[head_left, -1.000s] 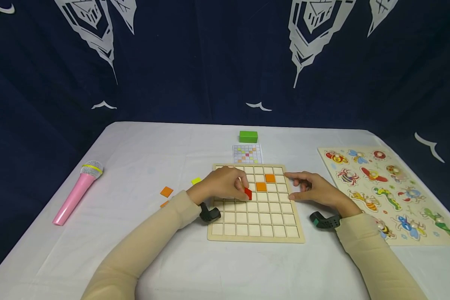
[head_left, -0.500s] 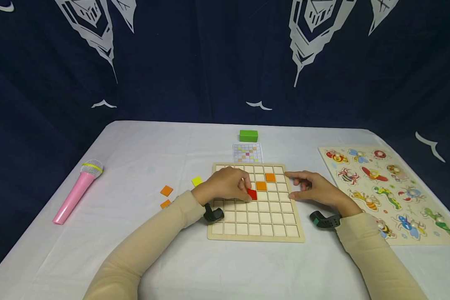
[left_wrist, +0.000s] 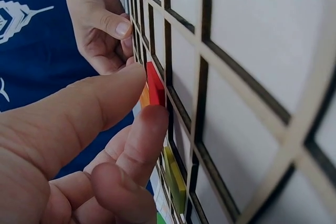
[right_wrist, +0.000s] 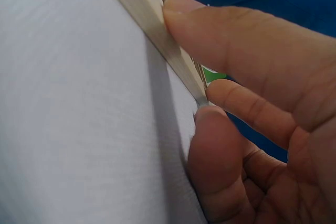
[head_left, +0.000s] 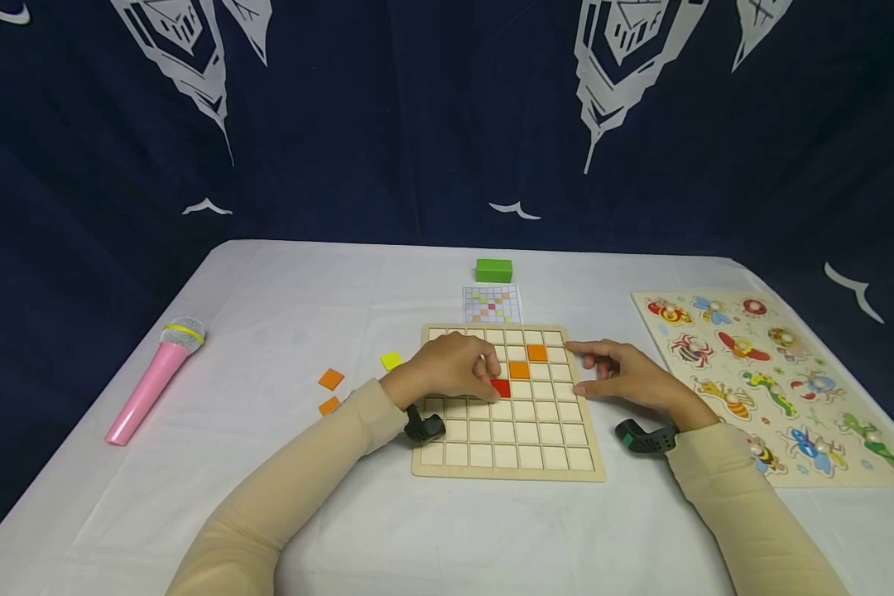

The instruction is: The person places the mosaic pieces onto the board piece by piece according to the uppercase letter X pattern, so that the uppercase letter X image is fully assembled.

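Note:
My left hand [head_left: 450,364] reaches over the wooden grid board [head_left: 507,473], its thumb and index fingertip pinching a red square tile [head_left: 501,388]. That tile [left_wrist: 155,85] lies nearly level with the board, at a cell near the middle. Diagonally up and right of it, two orange tiles [head_left: 519,370] sit in cells. In the left wrist view a yellow tile [left_wrist: 175,174] shows on the board beyond the fingers; the left hand hides it in the head view. My right hand [head_left: 622,377] touches the board's right edge with thumb and index fingertip [right_wrist: 218,90], other fingers loosely bent.
Left of the board lie loose orange tiles [head_left: 331,379] and a yellow tile [head_left: 391,360]. Behind it are a coloured pattern card [head_left: 492,305] and a green block [head_left: 494,271]. A pink microphone [head_left: 152,381] lies far left, an insect puzzle board [head_left: 771,381] at right.
The red tile has gone from tilted on edge to lying nearly flat at its cell. My left hand has shifted slightly right with it. The right hand has stayed at the board's edge.

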A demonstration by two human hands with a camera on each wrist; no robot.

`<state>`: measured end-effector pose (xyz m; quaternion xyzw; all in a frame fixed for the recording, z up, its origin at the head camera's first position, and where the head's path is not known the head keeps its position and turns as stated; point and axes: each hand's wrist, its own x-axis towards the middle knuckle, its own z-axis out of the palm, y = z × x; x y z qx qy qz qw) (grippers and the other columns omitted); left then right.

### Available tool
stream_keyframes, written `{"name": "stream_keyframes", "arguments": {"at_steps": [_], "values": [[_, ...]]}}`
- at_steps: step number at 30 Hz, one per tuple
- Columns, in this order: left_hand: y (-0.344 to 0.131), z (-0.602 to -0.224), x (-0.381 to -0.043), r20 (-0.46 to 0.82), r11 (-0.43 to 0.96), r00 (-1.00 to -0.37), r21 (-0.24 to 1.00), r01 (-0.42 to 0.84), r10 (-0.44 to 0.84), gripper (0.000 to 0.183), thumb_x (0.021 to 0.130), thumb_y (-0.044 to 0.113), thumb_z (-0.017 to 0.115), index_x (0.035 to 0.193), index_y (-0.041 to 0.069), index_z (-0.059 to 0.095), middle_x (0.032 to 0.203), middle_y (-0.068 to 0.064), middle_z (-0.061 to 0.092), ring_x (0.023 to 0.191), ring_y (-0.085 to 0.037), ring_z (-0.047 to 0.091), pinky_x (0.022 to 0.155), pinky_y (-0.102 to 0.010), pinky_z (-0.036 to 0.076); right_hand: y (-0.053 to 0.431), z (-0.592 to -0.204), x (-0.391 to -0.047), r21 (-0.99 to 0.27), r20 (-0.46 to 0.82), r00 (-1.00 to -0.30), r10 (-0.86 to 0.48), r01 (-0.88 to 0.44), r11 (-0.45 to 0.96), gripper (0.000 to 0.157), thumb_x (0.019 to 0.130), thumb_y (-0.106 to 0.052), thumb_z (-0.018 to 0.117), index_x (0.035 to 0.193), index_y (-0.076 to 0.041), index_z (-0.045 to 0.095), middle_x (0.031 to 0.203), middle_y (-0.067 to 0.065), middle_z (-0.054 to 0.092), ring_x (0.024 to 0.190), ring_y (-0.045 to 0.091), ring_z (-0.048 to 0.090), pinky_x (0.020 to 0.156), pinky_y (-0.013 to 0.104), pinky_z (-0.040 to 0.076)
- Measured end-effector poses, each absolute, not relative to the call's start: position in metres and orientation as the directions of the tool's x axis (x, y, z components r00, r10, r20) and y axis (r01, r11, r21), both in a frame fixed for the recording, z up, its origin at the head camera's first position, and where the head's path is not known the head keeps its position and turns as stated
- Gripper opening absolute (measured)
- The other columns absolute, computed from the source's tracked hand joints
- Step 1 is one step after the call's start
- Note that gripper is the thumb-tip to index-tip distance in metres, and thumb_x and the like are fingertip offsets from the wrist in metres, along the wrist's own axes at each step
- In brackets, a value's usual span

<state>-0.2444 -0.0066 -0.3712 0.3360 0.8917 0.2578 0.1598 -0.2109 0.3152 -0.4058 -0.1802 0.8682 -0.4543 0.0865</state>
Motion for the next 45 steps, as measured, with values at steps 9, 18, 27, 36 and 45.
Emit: {"name": "stream_keyframes", "arguments": {"at_steps": [9,18,27,36,45], "values": [[-0.017,-0.368,-0.241,-0.094,0.659,-0.75,0.557,0.505,0.655,0.025,0.092,0.026,0.085,0.114,0.017,0.077,0.092,0.01,0.076,0.091,-0.011,0.066,0.082,-0.035,0.052,0.316,-0.406,-0.211,-0.816,0.01,-0.919,-0.395,-0.236,0.527,0.068,0.09,-0.001,0.086,0.149,0.012,0.055,0.106,0.012,0.054,0.08,0.013,0.046,0.07,0.025,0.042],[-0.045,-0.371,-0.239,0.028,0.615,-0.77,0.582,0.531,0.638,0.024,0.094,0.021,0.08,0.118,0.016,0.077,0.092,0.012,0.075,0.078,-0.005,0.065,0.075,-0.032,0.053,0.315,-0.406,-0.211,-0.818,0.027,-0.918,-0.395,-0.247,0.52,0.067,0.089,-0.001,0.087,0.147,0.012,0.056,0.105,0.01,0.054,0.079,0.014,0.046,0.069,0.025,0.042],[-0.086,-0.37,-0.244,0.114,0.471,-0.737,0.703,0.533,0.666,0.027,0.098,0.01,0.076,0.125,0.006,0.075,0.095,0.008,0.076,0.091,-0.013,0.066,0.087,-0.034,0.053,0.316,-0.406,-0.212,-0.816,0.011,-0.919,-0.395,-0.237,0.528,0.068,0.089,-0.001,0.086,0.149,0.011,0.056,0.106,0.013,0.053,0.079,0.014,0.046,0.069,0.025,0.042],[-0.131,-0.372,-0.253,0.093,0.433,-0.757,0.773,0.464,0.647,0.026,0.099,0.005,0.072,0.124,0.0,0.075,0.099,0.001,0.078,0.096,-0.019,0.069,0.091,-0.035,0.055,0.313,-0.406,-0.211,-0.817,0.018,-0.918,-0.396,-0.242,0.523,0.069,0.089,0.001,0.086,0.149,0.013,0.054,0.107,0.011,0.054,0.08,0.014,0.046,0.069,0.025,0.041],[-0.177,-0.374,-0.272,-0.12,0.511,-0.781,0.814,0.276,0.613,0.03,0.1,0.006,0.073,0.128,-0.005,0.072,0.11,-0.008,0.076,0.093,-0.02,0.064,0.078,-0.025,0.051,0.314,-0.405,-0.21,-0.811,0.009,-0.921,-0.389,-0.234,0.536,0.068,0.09,-0.001,0.086,0.149,0.013,0.055,0.106,0.012,0.054,0.081,0.014,0.046,0.07,0.025,0.042]]}}
